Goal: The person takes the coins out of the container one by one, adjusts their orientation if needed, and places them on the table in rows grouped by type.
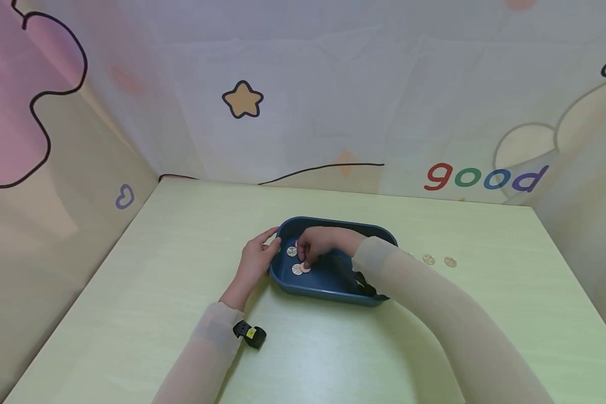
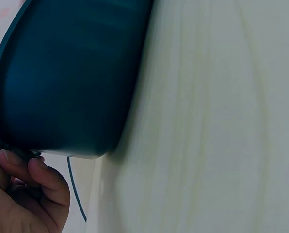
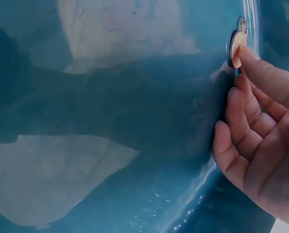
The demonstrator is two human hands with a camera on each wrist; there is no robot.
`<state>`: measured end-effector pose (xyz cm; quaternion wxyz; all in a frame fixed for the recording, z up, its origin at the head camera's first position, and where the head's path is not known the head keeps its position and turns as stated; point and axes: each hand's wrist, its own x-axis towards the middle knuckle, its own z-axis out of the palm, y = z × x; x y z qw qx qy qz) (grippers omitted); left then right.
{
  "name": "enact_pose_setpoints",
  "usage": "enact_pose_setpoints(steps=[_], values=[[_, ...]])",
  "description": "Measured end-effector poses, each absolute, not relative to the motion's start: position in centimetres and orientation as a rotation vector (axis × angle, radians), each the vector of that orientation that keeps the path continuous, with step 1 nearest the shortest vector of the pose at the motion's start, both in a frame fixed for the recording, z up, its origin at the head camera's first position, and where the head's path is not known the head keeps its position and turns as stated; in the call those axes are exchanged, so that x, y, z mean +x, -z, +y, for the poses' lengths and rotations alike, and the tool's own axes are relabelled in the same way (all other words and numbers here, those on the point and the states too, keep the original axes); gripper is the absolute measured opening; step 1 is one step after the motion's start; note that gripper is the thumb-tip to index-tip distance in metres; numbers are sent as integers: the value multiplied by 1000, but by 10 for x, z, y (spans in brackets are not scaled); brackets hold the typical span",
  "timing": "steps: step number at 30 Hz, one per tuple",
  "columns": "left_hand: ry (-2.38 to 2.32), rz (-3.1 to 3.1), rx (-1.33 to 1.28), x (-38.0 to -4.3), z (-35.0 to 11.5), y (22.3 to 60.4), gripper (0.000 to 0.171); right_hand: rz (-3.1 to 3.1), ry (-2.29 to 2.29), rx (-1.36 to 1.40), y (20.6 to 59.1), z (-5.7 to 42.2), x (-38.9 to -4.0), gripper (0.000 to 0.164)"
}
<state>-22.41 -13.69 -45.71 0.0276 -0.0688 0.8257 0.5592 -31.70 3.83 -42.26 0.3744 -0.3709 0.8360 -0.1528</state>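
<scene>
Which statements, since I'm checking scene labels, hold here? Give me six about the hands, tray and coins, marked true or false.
1. The left hand holds the blue tray. True.
2. The right hand touches no coin. False: its thumb touches one.
3. Coins lie on the table right of the tray. True.
4. Those coins are stacked. False: they lie apart.
5. The right hand reaches inside the tray. True.
6. The tray's corners are sharp. False: they are rounded.
</scene>
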Motion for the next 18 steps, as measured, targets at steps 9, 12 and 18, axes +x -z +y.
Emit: enact_pose_setpoints(steps=[9, 12, 18], values=[[-1742, 2545, -215, -224, -136, 455, 44, 2117, 369, -1019, 423, 40, -317, 11], [-1739, 2559, -211, -224, -136, 455, 44, 2160, 337, -1011, 423, 39, -315, 10], [-1724, 2578, -208, -224, -136, 457, 44, 2211, 316, -990, 423, 39, -316, 10]])
